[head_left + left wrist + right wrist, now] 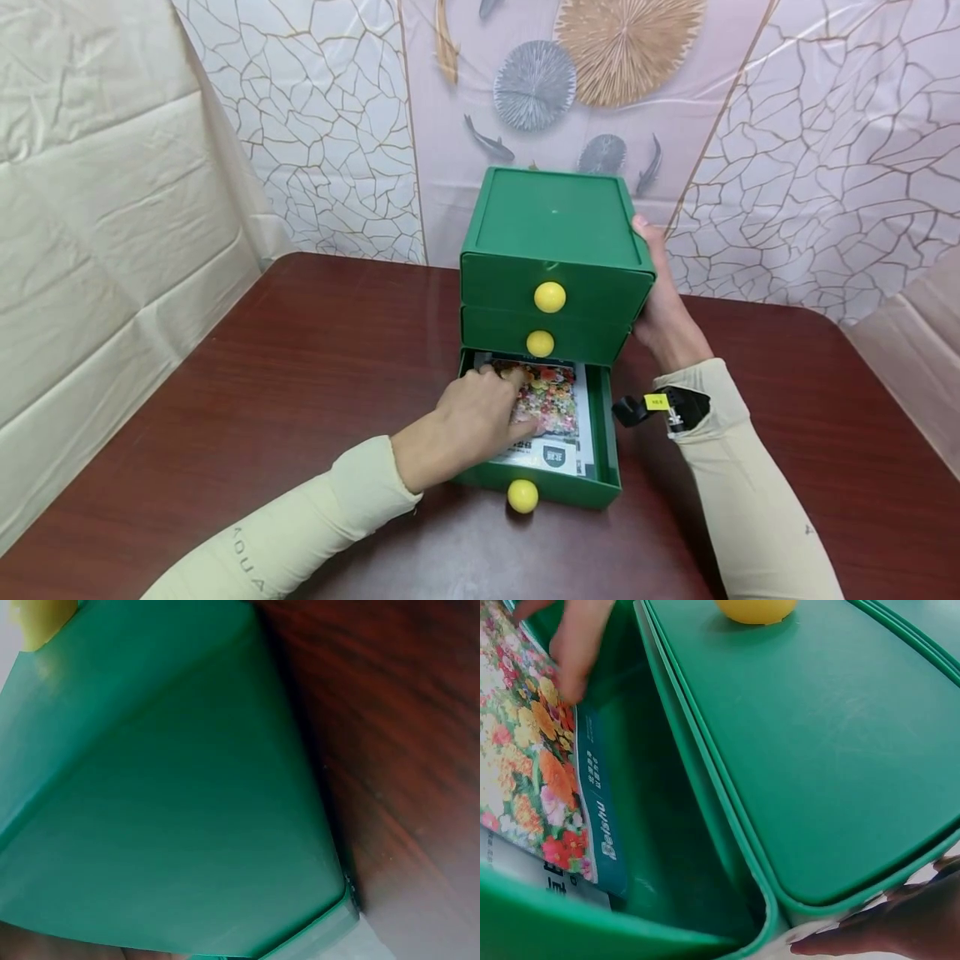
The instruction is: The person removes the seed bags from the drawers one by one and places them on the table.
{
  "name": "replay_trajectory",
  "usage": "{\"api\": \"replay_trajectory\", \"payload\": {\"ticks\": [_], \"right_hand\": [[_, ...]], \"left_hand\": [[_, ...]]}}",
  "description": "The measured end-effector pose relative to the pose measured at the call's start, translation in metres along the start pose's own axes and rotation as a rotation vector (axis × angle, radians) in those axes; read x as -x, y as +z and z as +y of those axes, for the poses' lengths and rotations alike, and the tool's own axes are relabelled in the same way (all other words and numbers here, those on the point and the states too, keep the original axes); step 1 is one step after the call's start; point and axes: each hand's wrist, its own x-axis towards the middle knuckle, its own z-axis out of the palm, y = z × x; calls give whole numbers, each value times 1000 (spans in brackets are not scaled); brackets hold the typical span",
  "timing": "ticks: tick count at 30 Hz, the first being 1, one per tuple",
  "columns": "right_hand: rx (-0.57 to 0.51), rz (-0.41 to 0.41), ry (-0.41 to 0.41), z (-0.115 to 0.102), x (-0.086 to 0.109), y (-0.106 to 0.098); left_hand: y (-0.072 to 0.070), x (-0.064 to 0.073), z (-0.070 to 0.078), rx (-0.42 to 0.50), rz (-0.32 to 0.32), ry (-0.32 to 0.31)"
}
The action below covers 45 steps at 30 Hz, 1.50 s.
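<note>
A green drawer cabinet (555, 217) stands on the table, its bottom drawer (606, 417) pulled out. Inside lies a flower-printed flat packet (551, 404) with a dark, lettered edge; a white printed sheet (587, 417) shows beneath it. My left hand (476, 417) reaches into the drawer over the packet, thumb and index finger spread apart on the print; its other fingertips are partly hidden. In the left wrist view the drawer's green wall (172, 802) covers most of that hand. My right hand (663, 308) rests against the cabinet's right side, fingers extended along it.
Two upper drawers are closed, with yellow round knobs (550, 297); another yellow knob (522, 496) is on the open drawer's front. The dark red wooden table (300, 375) extends around the cabinet. Patterned cloth (330, 125) hangs behind.
</note>
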Motion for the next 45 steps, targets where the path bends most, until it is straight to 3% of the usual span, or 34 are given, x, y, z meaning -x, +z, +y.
{"api": "replay_trajectory", "payload": {"ticks": [4, 14, 27, 35, 45], "right_hand": [[-5, -5, -10, -1, 0, 0], [-26, -1, -17, -1, -1, 0], [-3, 23, -17, 0, -1, 0], [-1, 26, -31, 2, -1, 2], [-18, 29, -13, 2, -1, 2]], "left_hand": [[0, 0, 1, 12, 47, -21], [1, -2, 1, -67, 75, -18], [1, -4, 2, -91, 22, -51], [0, -3, 2, -46, -22, -94], [0, -2, 5, -56, -45, -118]]}}
